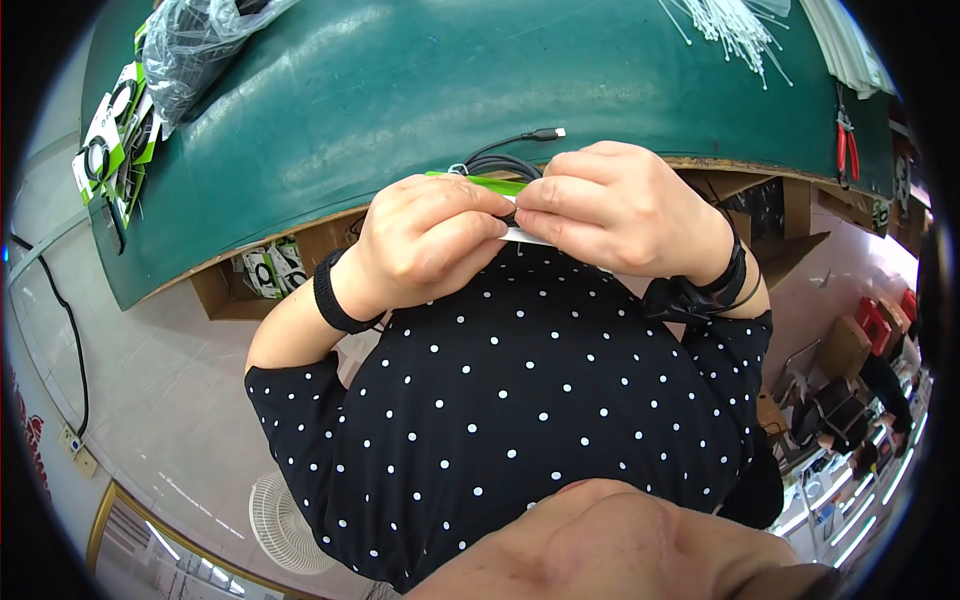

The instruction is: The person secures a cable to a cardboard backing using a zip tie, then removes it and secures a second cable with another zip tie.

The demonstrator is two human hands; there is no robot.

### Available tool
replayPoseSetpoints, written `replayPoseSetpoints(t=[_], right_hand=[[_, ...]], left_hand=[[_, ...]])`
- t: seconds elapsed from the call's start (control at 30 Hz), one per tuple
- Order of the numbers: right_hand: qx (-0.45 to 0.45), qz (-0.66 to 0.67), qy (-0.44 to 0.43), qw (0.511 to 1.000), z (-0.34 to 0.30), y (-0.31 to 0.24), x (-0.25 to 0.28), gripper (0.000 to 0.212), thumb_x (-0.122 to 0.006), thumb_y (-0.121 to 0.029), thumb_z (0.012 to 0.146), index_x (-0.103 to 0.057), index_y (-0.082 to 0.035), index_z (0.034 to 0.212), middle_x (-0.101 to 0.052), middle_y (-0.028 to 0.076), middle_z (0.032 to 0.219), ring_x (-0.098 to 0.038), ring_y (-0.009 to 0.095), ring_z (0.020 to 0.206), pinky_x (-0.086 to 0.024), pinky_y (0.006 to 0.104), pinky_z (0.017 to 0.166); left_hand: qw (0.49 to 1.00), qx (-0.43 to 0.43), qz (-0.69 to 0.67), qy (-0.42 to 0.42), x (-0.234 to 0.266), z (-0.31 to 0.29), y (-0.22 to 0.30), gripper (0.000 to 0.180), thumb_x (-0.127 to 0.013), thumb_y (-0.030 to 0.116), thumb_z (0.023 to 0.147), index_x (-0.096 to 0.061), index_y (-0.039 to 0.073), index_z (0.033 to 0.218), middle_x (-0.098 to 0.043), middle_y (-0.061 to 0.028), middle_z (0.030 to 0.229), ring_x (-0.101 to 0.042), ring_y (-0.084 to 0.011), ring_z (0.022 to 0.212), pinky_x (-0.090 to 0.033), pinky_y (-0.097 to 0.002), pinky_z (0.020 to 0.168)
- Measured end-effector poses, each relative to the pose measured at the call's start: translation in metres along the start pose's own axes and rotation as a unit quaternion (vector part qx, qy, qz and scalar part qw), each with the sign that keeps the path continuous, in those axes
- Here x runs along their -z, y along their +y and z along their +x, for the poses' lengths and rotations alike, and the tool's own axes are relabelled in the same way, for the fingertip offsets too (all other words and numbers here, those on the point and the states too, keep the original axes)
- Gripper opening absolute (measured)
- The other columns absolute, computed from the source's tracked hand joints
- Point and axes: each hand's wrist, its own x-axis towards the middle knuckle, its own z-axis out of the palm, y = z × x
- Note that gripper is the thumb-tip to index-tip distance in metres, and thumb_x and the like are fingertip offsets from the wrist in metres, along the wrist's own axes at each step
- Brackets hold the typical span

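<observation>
My left hand (425, 240) and my right hand (615, 210) meet at the table's near edge, fingers closed in a pinch. Between them is a green and white card (492, 184), held from both sides. A coiled black cable (505, 163) shows just beyond the card, and its plug (546, 134) lies on the green tabletop. A whitish tie (458, 169) sits at the coil's left side. Something small and dark shows between my fingertips, too covered to make out.
At the far left lie carded cables (120, 130) beside a clear plastic bag (195, 50) of dark items. White cable ties (735, 30) lie at the far right, with red-handled pliers (846, 145) at the right edge. Under the table stands a cardboard box (225, 290) of carded cables.
</observation>
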Motion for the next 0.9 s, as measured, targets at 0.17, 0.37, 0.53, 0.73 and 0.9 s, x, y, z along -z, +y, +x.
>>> replayPoseSetpoints(t=[0.17,0.37,0.53,0.73,0.9], right_hand=[[-0.045,0.045,0.021,0.998,0.006,0.015,0.009,0.022,-0.065,-0.008,0.078,-0.066,0.000,0.099,-0.066,0.010,0.092,-0.062,0.023,0.076,-0.049,0.0327,0.067],[-0.099,0.157,0.069,0.980,0.017,0.024,0.016,0.025,-0.063,-0.005,0.084,-0.064,0.000,0.108,-0.067,0.012,0.099,-0.062,0.021,0.083,-0.048,0.0310,0.072],[-0.150,0.251,0.398,0.870,0.004,0.029,0.025,0.017,-0.063,0.001,0.084,-0.063,0.001,0.101,-0.064,0.009,0.093,-0.060,0.016,0.085,-0.047,0.0277,0.071],[-0.359,0.376,0.291,0.803,0.029,-0.007,-0.021,0.012,-0.067,-0.003,0.086,-0.060,0.001,0.095,-0.060,0.003,0.086,-0.057,0.008,0.082,-0.046,0.0217,0.069],[-0.336,0.410,0.320,0.785,0.046,0.007,-0.044,0.016,-0.070,-0.004,0.083,-0.061,0.001,0.095,-0.060,0.001,0.085,-0.057,0.007,0.080,-0.046,0.0205,0.068]], left_hand=[[0.999,0.015,0.009,0.031,0.006,0.006,-0.005,0.019,-0.076,-0.002,0.060,-0.064,0.003,0.073,-0.068,-0.0087,0.082,-0.067,-0.0220,0.070,-0.052,-0.0291,0.059],[0.998,0.019,0.030,0.049,0.019,0.014,-0.001,0.019,-0.077,-0.002,0.059,-0.064,0.003,0.073,-0.069,-0.0100,0.081,-0.067,-0.0228,0.071,-0.053,-0.0289,0.061],[0.986,-0.004,0.070,0.149,0.032,0.025,-0.011,0.017,-0.075,-0.003,0.062,-0.062,0.004,0.072,-0.068,-0.0093,0.081,-0.066,-0.0221,0.067,-0.054,-0.0293,0.059],[0.965,0.008,0.093,0.245,0.032,0.034,-0.023,0.017,-0.075,-0.006,0.062,-0.065,0.002,0.074,-0.069,-0.0112,0.081,-0.067,-0.0215,0.068,-0.055,-0.0275,0.061],[0.965,0.015,0.096,0.243,0.030,0.029,-0.021,0.019,-0.077,-0.008,0.064,-0.065,0.000,0.077,-0.070,-0.0131,0.083,-0.068,-0.0199,0.074,-0.056,-0.0272,0.065]])
